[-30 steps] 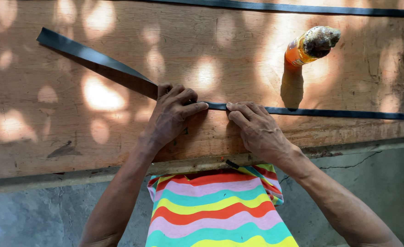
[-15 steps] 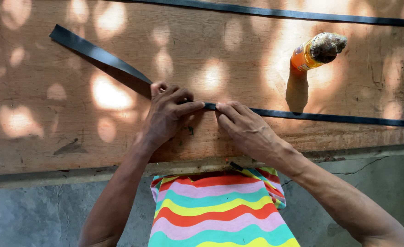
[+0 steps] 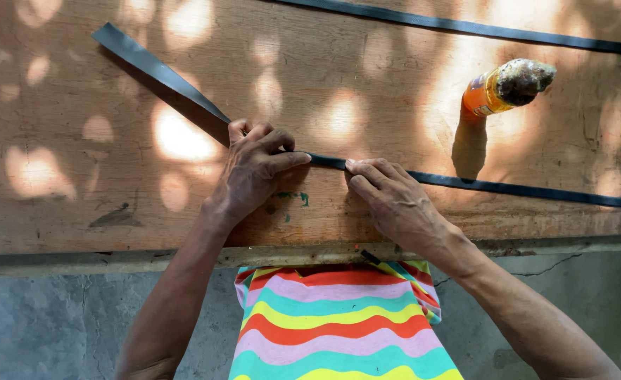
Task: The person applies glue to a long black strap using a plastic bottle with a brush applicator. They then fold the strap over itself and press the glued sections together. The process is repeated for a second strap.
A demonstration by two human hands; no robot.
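Observation:
A long black strip (image 3: 507,188) lies across a worn plywood board (image 3: 338,91). Its left part (image 3: 157,69) lifts off the wood and slants up to the far left. My left hand (image 3: 252,171) grips the strip where it rises, thumb lying along it. My right hand (image 3: 393,199) presses the flat part with its fingertips, a short gap from the left thumb.
An orange bottle (image 3: 497,88) with a crusted grey top stands at the back right, casting a shadow toward the strip. A second black strip (image 3: 465,27) lies along the far edge. The board's front edge (image 3: 113,257) overhangs grey concrete floor (image 3: 57,324). My striped garment (image 3: 338,324) is below.
Both hands have shifted slightly and the strip's raised left end has moved a little. The hands still stay on the strip.

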